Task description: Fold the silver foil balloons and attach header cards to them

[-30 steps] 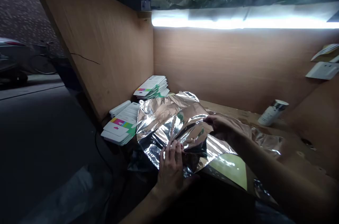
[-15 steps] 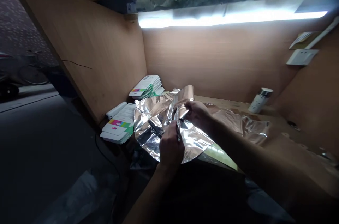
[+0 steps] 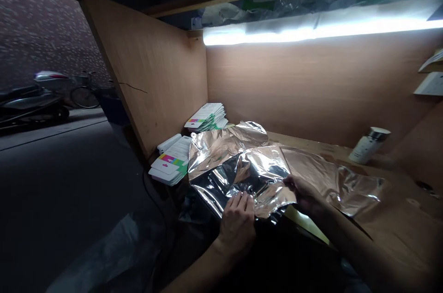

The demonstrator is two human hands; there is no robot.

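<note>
Far left, beyond the wooden side panel (image 3: 162,76): dark floor, a parked scooter (image 3: 32,94), dim and blurred. Against the panel, two stacks of printed cards, the near stack (image 3: 169,166) and the far stack (image 3: 207,117), with a white block (image 3: 169,142) between them; the print is too small to read.

Centre: crumpled silver foil (image 3: 242,164) lies spread over the tabletop (image 3: 398,219), just right of the cards.
- Left hand (image 3: 238,224): fingers pressed together on the foil's near edge, thumb hidden beneath, pinching it.
- Right hand (image 3: 304,194): pinches the same edge further right, its fingertips lost in shadow.
- A yellow-green sheet (image 3: 308,224) shows under the foil, mostly covered.

Right: a white bottle (image 3: 368,145), silver cap on, contents unseen. The shelf above the light strip (image 3: 311,30) holds bags, hard to make out.
</note>
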